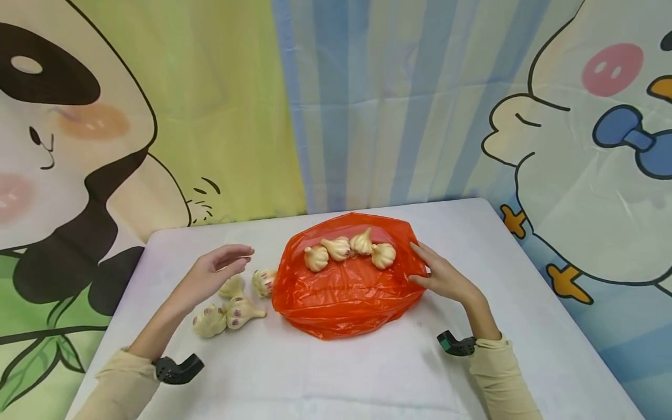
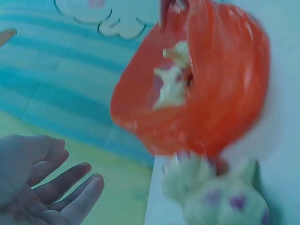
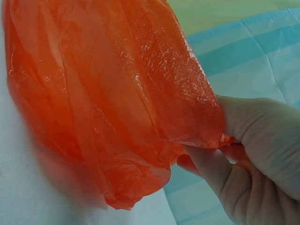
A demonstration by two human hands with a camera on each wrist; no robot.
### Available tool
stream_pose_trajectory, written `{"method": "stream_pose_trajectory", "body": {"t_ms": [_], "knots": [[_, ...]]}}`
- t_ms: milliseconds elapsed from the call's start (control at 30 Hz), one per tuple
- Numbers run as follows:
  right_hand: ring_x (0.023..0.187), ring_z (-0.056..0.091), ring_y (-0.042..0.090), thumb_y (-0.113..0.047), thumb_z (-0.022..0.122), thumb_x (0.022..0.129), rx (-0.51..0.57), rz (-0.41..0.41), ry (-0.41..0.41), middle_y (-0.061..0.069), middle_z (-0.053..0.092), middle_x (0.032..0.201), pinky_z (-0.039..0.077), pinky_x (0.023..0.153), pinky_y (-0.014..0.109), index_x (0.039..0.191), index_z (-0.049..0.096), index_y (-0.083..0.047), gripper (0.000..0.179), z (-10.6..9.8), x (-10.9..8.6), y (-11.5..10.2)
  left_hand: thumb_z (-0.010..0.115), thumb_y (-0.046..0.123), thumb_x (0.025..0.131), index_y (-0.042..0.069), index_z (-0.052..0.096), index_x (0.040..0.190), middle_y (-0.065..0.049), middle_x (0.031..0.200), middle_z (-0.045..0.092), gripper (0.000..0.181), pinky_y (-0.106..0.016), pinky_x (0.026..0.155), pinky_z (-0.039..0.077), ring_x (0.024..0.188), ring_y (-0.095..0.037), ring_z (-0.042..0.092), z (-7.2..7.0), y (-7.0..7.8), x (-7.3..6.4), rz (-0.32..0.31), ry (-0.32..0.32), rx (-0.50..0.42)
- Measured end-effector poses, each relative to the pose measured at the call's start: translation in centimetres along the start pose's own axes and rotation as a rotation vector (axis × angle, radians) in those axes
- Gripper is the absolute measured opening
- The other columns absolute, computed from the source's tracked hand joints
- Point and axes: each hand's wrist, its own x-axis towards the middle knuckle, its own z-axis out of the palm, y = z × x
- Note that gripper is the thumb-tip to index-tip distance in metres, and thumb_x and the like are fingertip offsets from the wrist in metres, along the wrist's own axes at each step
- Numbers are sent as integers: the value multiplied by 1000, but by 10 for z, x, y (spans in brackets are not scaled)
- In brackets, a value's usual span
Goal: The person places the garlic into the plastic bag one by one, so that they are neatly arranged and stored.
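Red plastic bag [image 1: 341, 297], towards twelve o'clock on the white table [image 1: 367, 379], looks thin, soft and slippery, likely to sag under its load, so the rim at three and nine seems the best hold. Right hand [image 1: 448, 277] pinches that rim at three, while the left hand [image 1: 210, 272], fingers relaxed (nothing in them), hovers at nine near loose garlic bulbs [image 1: 240, 313]. Glossy and crinkled, the mouth gapes wide, four pale bulbs [image 1: 339, 249] showing towards twelve!

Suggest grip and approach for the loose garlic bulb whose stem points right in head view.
Likely best: pinch its stem from above, coming in from the right. The stem sticks out free on that side, while neighbouring bulbs crowd the round body on the left and far side.
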Motion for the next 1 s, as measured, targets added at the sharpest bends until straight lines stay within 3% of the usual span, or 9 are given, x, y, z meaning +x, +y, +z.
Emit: {"method": "stream_pose_trajectory", "body": {"t_ms": [167,333,467,700,867,933,1000], "knots": [[142,27,48,-15,67,91,-7,-8,3,25,15,160,43,102,58,153,22,-1,79,1,0,1,54,33,100,13,54,134,-13,133,61,40,-9,85,47,104,19,50,-11,-31,-33,-45,78,77],[142,27,48,-16,68,90,-18,-15,0,25,16,160,43,102,58,152,23,0,79,2,-1,5,55,31,100,10,55,133,-16,133,60,39,-13,84,50,103,19,51,-12,-48,-60,-86,103,70],[142,27,48,-18,68,91,-19,-26,-8,25,16,160,43,102,57,152,23,1,79,5,2,5,54,28,100,9,55,133,-19,132,60,38,-9,83,47,103,19,53,-14,-55,-73,-96,137,62],[142,27,48,-16,68,90,-15,-26,-8,26,17,159,42,103,58,152,23,1,78,6,4,2,56,23,99,7,56,132,21,118,61,37,-11,80,51,101,11,61,-15,-63,-78,-81,148,6],[142,27,48,-15,68,90,-20,-21,-7,27,18,159,41,104,58,152,23,1,78,7,5,2,56,27,99,6,56,132,-6,126,65,39,-12,79,51,101,10,60,-14,-71,-78,-124,157,37],[142,27,48,-15,68,90,-20,-19,-8,27,18,159,41,104,58,152,23,1,78,7,5,2,55,30,100,6,55,132,-17,130,61,40,-13,79,50,106,0,63,-13,-77,-78,-160,170,84],[142,27,48,-15,68,90,-18,-19,-12,26,18,159,41,104,58,152,23,1,78,7,5,3,54,31,100,6,56,132,-20,131,60,41,-19,80,52,112,-16,64,-12,-84,-78,-200,185,148]]}}
